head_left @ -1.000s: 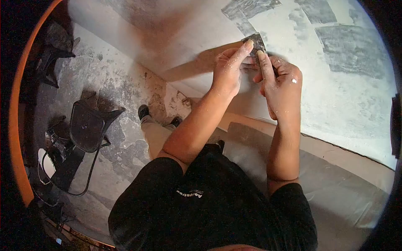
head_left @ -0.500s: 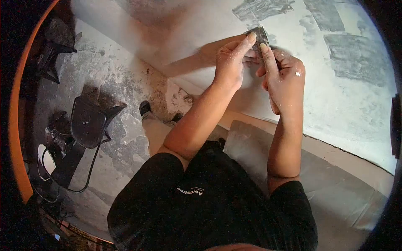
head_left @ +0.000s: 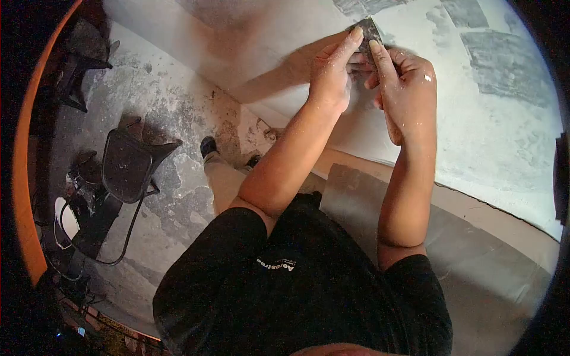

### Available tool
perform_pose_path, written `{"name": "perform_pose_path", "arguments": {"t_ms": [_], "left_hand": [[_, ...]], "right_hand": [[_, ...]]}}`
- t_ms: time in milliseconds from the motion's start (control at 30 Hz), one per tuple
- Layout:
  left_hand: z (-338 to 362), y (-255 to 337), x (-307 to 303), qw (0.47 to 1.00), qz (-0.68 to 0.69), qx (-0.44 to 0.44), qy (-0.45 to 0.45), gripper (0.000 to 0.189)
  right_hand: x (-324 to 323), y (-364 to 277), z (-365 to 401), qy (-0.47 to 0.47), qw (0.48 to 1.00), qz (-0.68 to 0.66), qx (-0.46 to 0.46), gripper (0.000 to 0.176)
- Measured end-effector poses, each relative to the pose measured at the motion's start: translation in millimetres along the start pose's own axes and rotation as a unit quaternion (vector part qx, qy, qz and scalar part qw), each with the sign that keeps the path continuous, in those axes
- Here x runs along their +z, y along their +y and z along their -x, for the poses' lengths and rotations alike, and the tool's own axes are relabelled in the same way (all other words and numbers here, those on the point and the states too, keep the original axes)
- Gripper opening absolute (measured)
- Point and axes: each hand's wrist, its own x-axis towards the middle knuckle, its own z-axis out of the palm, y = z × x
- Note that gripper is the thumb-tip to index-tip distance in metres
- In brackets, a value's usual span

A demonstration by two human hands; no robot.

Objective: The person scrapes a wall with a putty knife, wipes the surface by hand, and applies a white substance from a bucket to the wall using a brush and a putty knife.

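Both hands are raised close to the pale wall [head_left: 457, 127], pinching a small, dark, dusty flat piece [head_left: 369, 29] with straight edges. My left hand [head_left: 332, 74] grips its left side, thumb lying on top and fingers curled behind. On the other side, my right hand [head_left: 411, 89] presses its thumb on the lower right edge, its fingers bent behind. The piece overlaps the wall in this view, and its lower part is hidden by the thumbs and fingers. White dust and specks cover the fingers, with a white blob on the back of my right hand.
Grey rectangular patches [head_left: 504, 65] mark the wall. Below it a grey sheet-like surface [head_left: 409, 219] runs along my right side. A black chair [head_left: 127, 169] stands on the stained floor [head_left: 172, 118] at left, near a cable loop [head_left: 113, 261] and a white round object [head_left: 66, 221].
Both hands and the dark piece have shifted slightly upward in the view, still pinching it the same way. The wall and floor have shifted slightly as the camera moved.
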Motion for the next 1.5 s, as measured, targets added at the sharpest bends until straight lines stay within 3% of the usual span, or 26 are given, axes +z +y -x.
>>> {"name": "perform_pose_path", "arguments": {"t_ms": [67,167,233,300,333,367,400,433,467,500,567,633,667,700,767,833,900,933,1067,1133,1200,1233,1300,1333,1400,1500], "left_hand": [[-2,5,2,1.0,0.003,0.003,-0.009,0.028],[-3,10,-6,0.999,-0.045,0.005,-0.011,0.028],[7,15,-9,0.983,-0.162,0.088,0.021,0.032],[15,22,-22,0.967,-0.22,0.122,0.023,0.043],[6,22,-22,0.966,-0.217,0.138,0.02,0.043],[1,20,-23,0.859,-0.375,0.348,0.022,0.057],[0,19,-23,0.685,-0.506,0.524,0.024,0.072],[0,17,-17,0.68,-0.509,0.527,0.023,0.072],[-1,20,-8,0.617,-0.583,0.528,-0.006,0.084],[-5,20,-2,0.548,-0.652,0.523,-0.036,0.097],[-10,8,0,0.529,-0.684,0.496,-0.075,0.103],[-6,-10,-7,0.471,-0.73,0.482,-0.111,0.109],[-7,-16,-19,0.377,-0.776,0.492,-0.122,0.114],[-4,-14,-26,0.378,-0.775,0.491,-0.122,0.114],[8,-2,-44,0.261,-0.797,0.461,-0.289,0.104],[5,10,-49,0.292,-0.786,0.442,-0.318,0.104],[-5,29,-37,0.435,-0.701,0.515,-0.235,0.106],[-4,42,-18,0.457,-0.714,0.495,-0.19,0.106],[-7,40,-9,0.442,-0.724,0.496,-0.185,0.103],[4,19,-43,0.265,-0.825,0.383,-0.321,0.101],[1,-17,-95,0.144,-0.773,0.411,-0.462,0.101],[8,-15,-95,0.145,-0.773,0.415,-0.458,0.101],[21,-8,-93,0.341,-0.705,0.421,-0.458,0.103],[17,20,-64,0.323,-0.769,0.346,-0.429,0.105],[-1,30,-35,0.405,-0.759,0.469,-0.202,0.111],[-28,41,-6,0.395,-0.715,0.56,-0.136,0.115]], "right_hand": [[2,-3,-2,-0.003,1.0,0.013,-0.001,0.029],[4,9,-2,0.031,0.994,0.059,-0.089,0.032],[-6,28,7,-0.021,0.993,0.029,-0.109,0.035],[-21,18,37,-0.069,0.996,-0.059,0.026,0.034],[-25,28,48,-0.069,0.992,-0.105,0.029,0.031],[-26,42,58,-0.069,0.985,-0.153,0.038,0.029],[-28,53,66,-0.071,0.985,-0.156,0.034,0.029],[-29,65,74,-0.085,0.969,-0.226,0.053,0.027],[-31,72,81,-0.099,0.948,-0.294,0.075,0.025],[-31,78,86,-0.098,0.946,-0.299,0.075,0.025],[-36,86,95,-0.117,0.949,-0.284,0.073,0.026],[-41,90,104,-0.121,0.947,-0.287,0.08,0.026],[-42,92,108,-0.133,0.947,-0.281,0.076,0.026],[-44,96,112,-0.143,0.948,-0.275,0.073,0.026],[-49,100,119,-0.153,0.947,-0.271,0.077,0.026],[-50,104,124,-0.179,0.952,-0.238,0.076,0.029],[-48,108,126,-0.188,0.95,-0.237,0.082,0.028],[-46,109,129,-0.194,0.948,-0.236,0.09,0.028],[-34,109,134,-0.22,0.942,-0.239,0.081,0.028],[-33,103,137,-0.272,0.918,-0.278,0.073,0.027],[-33,93,139,-0.305,0.909,-0.28,0.049,0.027],[-33,90,141,-0.335,0.895,-0.292,0.034,0.027],[-27,98,145,-0.35,0.886,-0.302,0.027,0.026],[-24,98,147,-0.35,0.884,-0.307,0.033,0.025],[-20,97,153,-0.351,0.881,-0.315,0.044,0.023],[-15,97,155,-0.341,0.89,-0.3,0.03,0.019]]}}
